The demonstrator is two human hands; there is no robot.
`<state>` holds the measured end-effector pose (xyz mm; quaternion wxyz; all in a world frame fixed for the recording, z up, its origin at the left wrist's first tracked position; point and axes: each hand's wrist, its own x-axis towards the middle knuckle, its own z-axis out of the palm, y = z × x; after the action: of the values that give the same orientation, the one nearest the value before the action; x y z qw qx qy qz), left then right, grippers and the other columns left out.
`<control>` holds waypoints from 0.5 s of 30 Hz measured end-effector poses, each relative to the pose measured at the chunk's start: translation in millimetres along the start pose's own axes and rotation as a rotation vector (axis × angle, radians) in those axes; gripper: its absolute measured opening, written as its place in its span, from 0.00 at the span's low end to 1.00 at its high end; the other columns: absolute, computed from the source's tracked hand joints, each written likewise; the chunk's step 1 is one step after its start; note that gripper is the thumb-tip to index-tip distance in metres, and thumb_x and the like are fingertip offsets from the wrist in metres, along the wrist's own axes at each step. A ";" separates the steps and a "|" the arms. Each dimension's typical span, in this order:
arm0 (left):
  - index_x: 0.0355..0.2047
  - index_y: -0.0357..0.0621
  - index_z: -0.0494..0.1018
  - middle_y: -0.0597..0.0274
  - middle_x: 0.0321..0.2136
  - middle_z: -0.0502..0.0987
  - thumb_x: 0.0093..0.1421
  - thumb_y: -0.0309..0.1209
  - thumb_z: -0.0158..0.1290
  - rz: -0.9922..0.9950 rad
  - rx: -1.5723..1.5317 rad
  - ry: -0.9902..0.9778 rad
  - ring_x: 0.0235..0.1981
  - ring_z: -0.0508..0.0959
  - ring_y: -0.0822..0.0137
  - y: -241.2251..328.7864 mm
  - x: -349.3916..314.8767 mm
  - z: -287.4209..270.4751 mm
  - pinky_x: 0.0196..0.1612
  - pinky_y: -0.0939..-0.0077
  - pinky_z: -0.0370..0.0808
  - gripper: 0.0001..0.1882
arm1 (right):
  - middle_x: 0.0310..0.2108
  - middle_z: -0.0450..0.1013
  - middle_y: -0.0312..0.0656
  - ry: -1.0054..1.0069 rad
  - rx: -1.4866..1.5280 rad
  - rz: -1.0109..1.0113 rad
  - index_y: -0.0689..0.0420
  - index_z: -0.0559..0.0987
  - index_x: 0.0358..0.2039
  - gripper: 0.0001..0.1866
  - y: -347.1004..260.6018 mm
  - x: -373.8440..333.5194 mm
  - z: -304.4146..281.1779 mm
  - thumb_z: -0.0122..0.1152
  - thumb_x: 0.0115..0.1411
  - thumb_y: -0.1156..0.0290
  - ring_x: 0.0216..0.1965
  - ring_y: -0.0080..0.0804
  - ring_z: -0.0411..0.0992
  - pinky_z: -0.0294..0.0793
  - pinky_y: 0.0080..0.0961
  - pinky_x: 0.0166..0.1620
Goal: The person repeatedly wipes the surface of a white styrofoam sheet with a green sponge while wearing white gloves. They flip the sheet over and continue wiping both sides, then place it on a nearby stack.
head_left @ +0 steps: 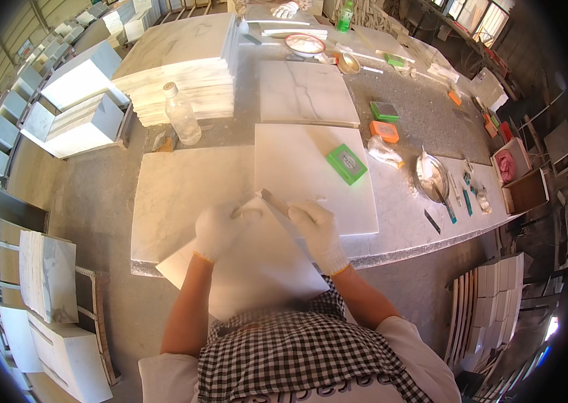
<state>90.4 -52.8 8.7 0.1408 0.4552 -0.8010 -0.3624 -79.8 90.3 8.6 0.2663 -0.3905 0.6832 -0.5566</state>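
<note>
A square white marble tile (250,258) is tilted against my body, its far corner over the workbench. My left hand (218,230), in a white knit glove, grips that tile near its far corner, fingers wrapped over the edge. In my gloved right hand (319,234) is a small flat scraper-like tool (274,201), its tip close to the same corner; its exact kind is unclear. Just beyond lies another white tile (311,151) with a green rectangular hand pad (346,164) on top. A larger pale slab (190,195) is under my left side.
Stacked slabs (183,60) and a clear plastic bottle (182,115) stand at the back left. A veined tile (307,93) lies farther back. To the right are an orange pad (384,131), a metal bowl of white paste (431,176) and small tools. Another person's gloved hand (285,9) shows far off.
</note>
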 end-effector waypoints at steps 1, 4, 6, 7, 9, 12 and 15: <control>0.25 0.40 0.78 0.59 0.17 0.74 0.53 0.52 0.62 -0.005 -0.004 -0.009 0.20 0.74 0.65 0.0 -0.2 -0.1 0.29 0.67 0.72 0.24 | 0.37 0.79 0.47 0.004 -0.011 -0.015 0.66 0.82 0.44 0.12 0.5 0.0 0.4 0.60 0.66 0.71 0.38 0.33 0.76 0.74 0.27 0.44; 0.21 0.40 0.75 0.59 0.16 0.72 0.53 0.52 0.62 -0.012 -0.068 -0.004 0.19 0.73 0.65 0.1 -1.1 0.2 0.28 0.67 0.71 0.25 | 0.37 0.79 0.48 0.016 -0.022 -0.039 0.66 0.82 0.44 0.12 2.1 -0.6 1.3 0.60 0.66 0.70 0.38 0.34 0.76 0.74 0.27 0.43; 0.22 0.40 0.75 0.59 0.16 0.72 0.53 0.52 0.62 0.000 -0.043 0.007 0.19 0.73 0.65 0.3 -0.9 0.5 0.28 0.67 0.71 0.25 | 0.37 0.79 0.48 0.025 -0.034 -0.046 0.66 0.82 0.44 0.12 3.4 -1.1 1.8 0.60 0.66 0.70 0.37 0.35 0.76 0.74 0.27 0.43; 0.22 0.40 0.76 0.59 0.16 0.72 0.53 0.52 0.62 -0.008 -0.057 -0.007 0.19 0.72 0.65 0.4 -0.8 0.6 0.28 0.66 0.71 0.25 | 0.37 0.79 0.49 0.030 -0.047 -0.051 0.66 0.82 0.44 0.12 4.1 -1.4 2.1 0.60 0.66 0.70 0.37 0.35 0.76 0.74 0.28 0.43; 0.22 0.40 0.75 0.59 0.16 0.72 0.53 0.52 0.62 0.011 -0.040 0.007 0.19 0.72 0.64 0.6 -0.5 0.4 0.28 0.66 0.71 0.25 | 0.37 0.79 0.49 0.040 -0.055 -0.062 0.66 0.82 0.44 0.12 5.7 -1.9 2.8 0.60 0.66 0.70 0.37 0.36 0.76 0.74 0.28 0.43; 0.21 0.40 0.75 0.59 0.15 0.71 0.53 0.53 0.62 0.018 -0.016 0.001 0.19 0.72 0.64 1.4 0.0 -0.8 0.28 0.66 0.71 0.25 | 0.36 0.79 0.49 0.056 -0.049 -0.072 0.65 0.82 0.43 0.12 7.5 -2.3 3.7 0.60 0.66 0.71 0.37 0.37 0.76 0.74 0.28 0.43; 0.21 0.40 0.74 0.59 0.15 0.71 0.53 0.53 0.62 0.014 -0.019 -0.001 0.19 0.72 0.64 2.1 -0.3 -1.2 0.28 0.66 0.71 0.25 | 0.37 0.80 0.48 0.056 -0.054 -0.061 0.65 0.82 0.43 0.11 8.2 -2.3 3.7 0.60 0.66 0.71 0.38 0.36 0.77 0.74 0.28 0.43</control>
<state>89.9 -52.4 11.0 0.1474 0.4480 -0.8008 -0.3691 -77.4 90.8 -0.4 0.2194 -0.4026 0.6930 -0.5564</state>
